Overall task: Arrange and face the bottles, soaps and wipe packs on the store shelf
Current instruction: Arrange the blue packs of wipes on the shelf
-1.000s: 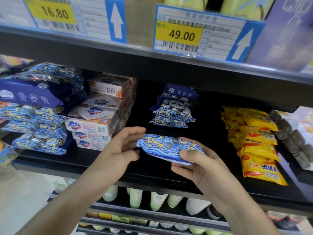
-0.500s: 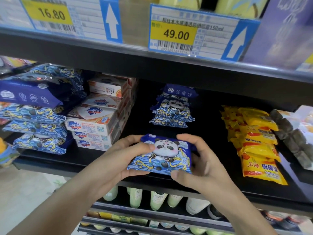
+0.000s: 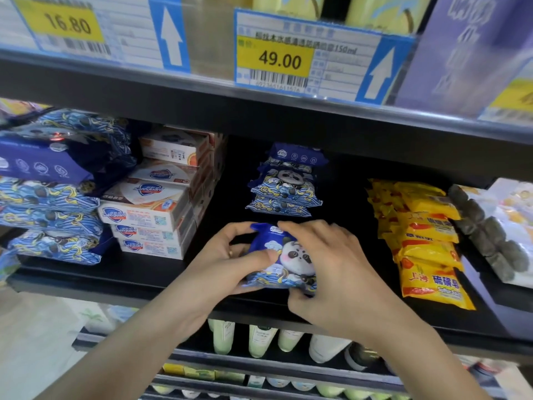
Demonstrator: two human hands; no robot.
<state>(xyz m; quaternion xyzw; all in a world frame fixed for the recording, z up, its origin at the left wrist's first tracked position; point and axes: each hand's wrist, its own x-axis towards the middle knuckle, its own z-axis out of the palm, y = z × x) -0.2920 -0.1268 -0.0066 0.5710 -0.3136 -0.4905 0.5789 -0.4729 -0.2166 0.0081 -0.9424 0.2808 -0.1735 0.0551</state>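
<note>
Both hands are on one wipe pack (image 3: 284,259), centre of frame, low over the front of the black shelf (image 3: 115,272); I can't tell whether it's touching the deck or just above it. Left hand (image 3: 230,264) wraps the pack's left end, fingers curled over the top edge, thumb across the front. Right hand (image 3: 326,264) grips the right end, fingers arched over the top, thumb tucked under the lower corner. Two-end hold makes sense to me: soft pack, it flexes, and gripping both ends lets the person square it up and keep the printed face out. Panda face is toward the camera, so it's facing the aisle; dark blue band up, wave pattern down. Long axis looks roughly left-right across the frame, tipped a little, right end lower. It sits directly in front of the small stack (image 3: 288,186) of the same packs further back, so I read this as filling the front of that column. Soap boxes (image 3: 150,209) are stacked centre-left, with more wipe packs (image 3: 52,203) piled at far left. Yellow soaps (image 3: 424,241) run front to back at right, well apart from the hands. Bottles (image 3: 259,339) are on the shelf below, bottom centre.
</note>
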